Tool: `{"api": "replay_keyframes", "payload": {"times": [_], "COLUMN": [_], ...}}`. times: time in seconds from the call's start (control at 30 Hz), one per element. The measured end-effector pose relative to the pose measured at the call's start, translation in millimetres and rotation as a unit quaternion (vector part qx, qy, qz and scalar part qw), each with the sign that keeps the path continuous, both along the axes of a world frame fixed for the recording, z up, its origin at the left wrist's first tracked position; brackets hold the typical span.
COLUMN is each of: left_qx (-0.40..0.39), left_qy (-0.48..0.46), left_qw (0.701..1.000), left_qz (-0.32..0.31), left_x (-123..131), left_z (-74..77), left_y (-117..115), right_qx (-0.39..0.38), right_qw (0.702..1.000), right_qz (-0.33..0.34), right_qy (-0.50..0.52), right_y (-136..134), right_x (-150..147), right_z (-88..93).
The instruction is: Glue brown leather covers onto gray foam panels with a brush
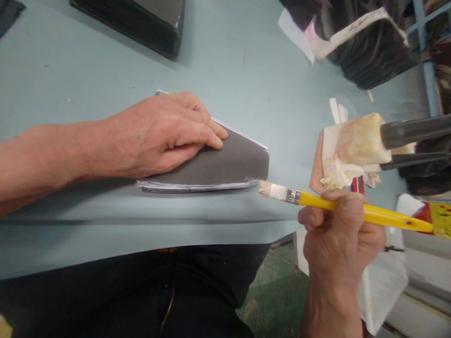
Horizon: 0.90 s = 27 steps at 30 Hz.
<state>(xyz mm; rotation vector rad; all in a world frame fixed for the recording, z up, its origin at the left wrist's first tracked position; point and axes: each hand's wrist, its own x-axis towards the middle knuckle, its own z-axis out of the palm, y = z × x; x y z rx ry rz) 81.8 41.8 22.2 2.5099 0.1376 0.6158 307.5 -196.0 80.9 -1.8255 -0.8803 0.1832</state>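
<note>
A stack of thin dark grey sheets with pale layered edges lies on the light blue-green tabletop. Palm down across its left part rests my left hand, its fingers lying on the top sheet and pressing it; some fingertips on the far side are hidden. My right hand is closed around the yellow handle of a flat paintbrush. The brush's pale bristles, whitish at the metal ferrule, meet the near edge of the stack at its right corner.
Another dark stack stands at the back left. To the right, a cream-coated block has dark handles beside it. Farther back are bundled dark pieces with a marked paper strip. The table's near edge runs along my body.
</note>
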Motion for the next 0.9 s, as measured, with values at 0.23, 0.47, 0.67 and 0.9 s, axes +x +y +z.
{"api": "replay_keyframes", "payload": {"times": [0.23,0.47,0.67,0.9], "left_qx": [-0.005,-0.006,-0.010,0.006], "left_qy": [-0.001,-0.006,-0.007,0.012], "left_qw": [1.000,1.000,1.000,1.000], "left_qz": [0.009,0.007,0.011,0.008], "left_x": [-1.7,-1.6,-0.3,-2.2], "left_z": [1.7,2.5,1.4,1.6], "left_y": [-0.9,-0.8,-1.0,-0.4], "right_qx": [0.052,0.062,0.008,0.012], "right_qw": [0.998,0.997,0.999,0.988], "right_qz": [-0.009,0.015,0.035,0.038], "right_qy": [0.045,0.048,0.003,-0.151], "right_y": [0.3,-7.8,-17.0,-16.8], "right_x": [-5.9,-9.5,-13.3,-10.0], "right_z": [1.9,15.1,24.8,21.4]}}
